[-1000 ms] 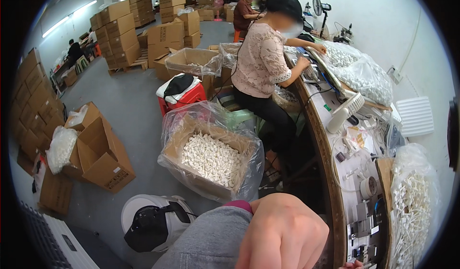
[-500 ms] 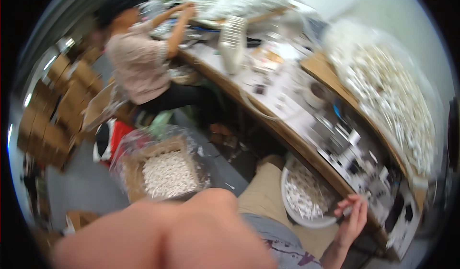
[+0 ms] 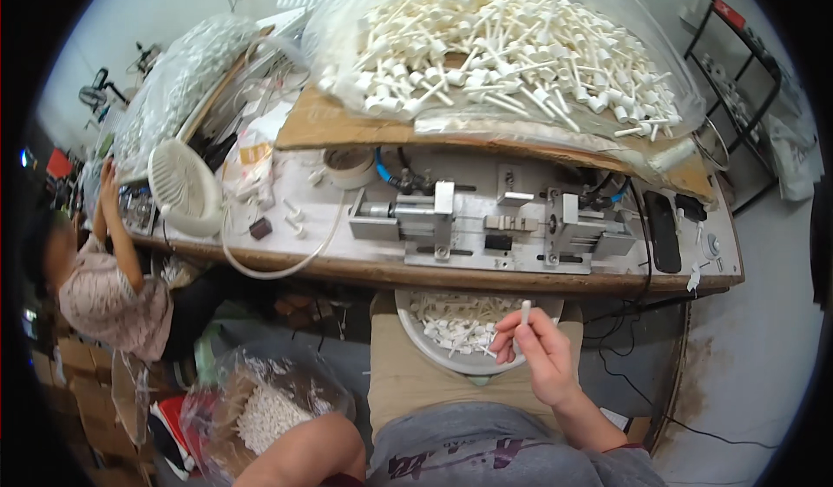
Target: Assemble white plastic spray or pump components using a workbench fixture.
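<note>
Over the right part of a round tub [image 3: 405,341] on my lap, my right hand [image 3: 545,357] pinches a short white plastic stick [image 3: 526,311] upright between thumb and fingers. The hand hides part of it. Inside the tub lie many small white plastic pieces [image 3: 460,335]. My left arm shows only as a bent elbow [image 3: 325,448] at the lower edge; the left hand itself is outside the picture. Beyond the tub, a metal clamping fixture [image 3: 508,227] with two facing cylinders is mounted on the bench.
Loose white mallet-shaped pieces [image 3: 521,45] fill a clear bag on a cardboard-edged shelf [image 3: 347,130]. A fan [image 3: 184,188], tape roll [image 3: 349,168] and phone [image 3: 662,234] lie along the bench [image 3: 330,266]. A lined box of white pieces [image 3: 269,418] stands lower left. Another person [image 3: 113,287] works at the left.
The view has swung right to face the fixture. My left arm, which filled the lower foreground, now sits lower left. My right hand has come over the tub with the stick.
</note>
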`<state>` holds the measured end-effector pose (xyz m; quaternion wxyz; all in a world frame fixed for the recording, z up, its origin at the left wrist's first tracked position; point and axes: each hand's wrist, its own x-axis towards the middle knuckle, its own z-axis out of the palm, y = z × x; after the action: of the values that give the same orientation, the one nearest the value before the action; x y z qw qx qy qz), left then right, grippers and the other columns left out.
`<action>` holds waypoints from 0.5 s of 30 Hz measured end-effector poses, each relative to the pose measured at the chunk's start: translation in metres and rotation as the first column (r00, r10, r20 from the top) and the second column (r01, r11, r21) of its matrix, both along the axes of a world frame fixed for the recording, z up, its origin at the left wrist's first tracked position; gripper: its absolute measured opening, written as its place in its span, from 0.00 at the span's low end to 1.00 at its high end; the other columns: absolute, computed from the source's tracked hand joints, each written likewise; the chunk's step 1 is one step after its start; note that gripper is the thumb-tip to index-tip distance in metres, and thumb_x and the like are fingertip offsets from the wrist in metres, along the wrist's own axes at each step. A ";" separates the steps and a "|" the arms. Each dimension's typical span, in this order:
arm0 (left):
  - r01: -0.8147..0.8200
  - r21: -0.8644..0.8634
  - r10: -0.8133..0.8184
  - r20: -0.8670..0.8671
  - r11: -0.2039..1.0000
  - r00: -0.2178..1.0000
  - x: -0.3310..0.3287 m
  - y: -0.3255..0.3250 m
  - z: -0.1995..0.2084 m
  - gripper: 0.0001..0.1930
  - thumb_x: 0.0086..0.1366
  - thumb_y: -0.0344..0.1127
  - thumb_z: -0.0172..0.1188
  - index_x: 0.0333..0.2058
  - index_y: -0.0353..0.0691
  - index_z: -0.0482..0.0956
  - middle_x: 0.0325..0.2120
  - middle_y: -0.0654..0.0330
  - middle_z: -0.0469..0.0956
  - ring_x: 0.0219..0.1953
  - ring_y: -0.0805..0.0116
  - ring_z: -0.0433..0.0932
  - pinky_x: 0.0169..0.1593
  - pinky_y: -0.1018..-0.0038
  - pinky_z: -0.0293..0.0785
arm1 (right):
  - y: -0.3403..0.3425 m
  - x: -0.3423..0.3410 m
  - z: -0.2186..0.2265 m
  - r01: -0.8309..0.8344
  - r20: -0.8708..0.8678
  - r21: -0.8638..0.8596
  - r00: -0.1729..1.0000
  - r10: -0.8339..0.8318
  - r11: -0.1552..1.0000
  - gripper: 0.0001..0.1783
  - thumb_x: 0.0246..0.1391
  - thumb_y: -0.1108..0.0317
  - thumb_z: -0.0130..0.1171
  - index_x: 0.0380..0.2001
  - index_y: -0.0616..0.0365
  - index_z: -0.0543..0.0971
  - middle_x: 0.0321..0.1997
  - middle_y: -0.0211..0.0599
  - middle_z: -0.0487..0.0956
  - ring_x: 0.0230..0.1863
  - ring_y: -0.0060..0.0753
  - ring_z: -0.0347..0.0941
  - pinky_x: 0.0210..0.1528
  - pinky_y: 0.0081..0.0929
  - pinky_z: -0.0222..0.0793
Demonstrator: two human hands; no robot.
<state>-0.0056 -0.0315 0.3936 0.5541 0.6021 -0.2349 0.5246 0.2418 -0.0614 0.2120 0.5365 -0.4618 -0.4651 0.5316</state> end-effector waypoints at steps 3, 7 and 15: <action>0.062 0.095 -0.053 -0.093 0.994 0.994 0.003 -0.002 -0.001 0.14 0.69 0.27 0.47 0.25 0.46 0.77 0.26 0.64 0.74 0.26 0.72 0.75 0.33 0.73 0.73 | 0.005 -0.009 -0.002 -0.070 -0.024 0.000 0.997 0.070 0.998 0.14 0.71 0.68 0.43 0.47 0.64 0.75 0.35 0.34 0.80 0.33 0.18 0.72 0.38 0.17 0.69; 0.193 0.223 -0.154 -0.177 0.955 0.972 0.011 0.013 -0.026 0.14 0.70 0.27 0.45 0.28 0.42 0.80 0.29 0.62 0.77 0.31 0.66 0.78 0.38 0.68 0.75 | 0.007 -0.009 0.002 -0.069 -0.090 -0.045 0.994 0.065 0.997 0.13 0.70 0.69 0.46 0.46 0.65 0.76 0.38 0.36 0.79 0.37 0.20 0.73 0.42 0.19 0.69; -0.491 0.382 0.606 -0.644 0.783 0.467 0.061 0.051 -0.117 0.15 0.53 0.23 0.68 0.42 0.39 0.83 0.42 0.56 0.80 0.41 0.61 0.81 0.36 0.69 0.79 | 0.033 0.015 0.031 0.063 0.039 0.030 0.997 -0.064 0.998 0.14 0.68 0.67 0.50 0.45 0.65 0.81 0.37 0.29 0.73 0.31 0.16 0.68 0.33 0.17 0.64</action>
<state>0.0555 0.0190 0.2770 0.3563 0.8410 0.1793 0.3656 0.2570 -0.0289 0.2427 0.5503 -0.4791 -0.4684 0.4982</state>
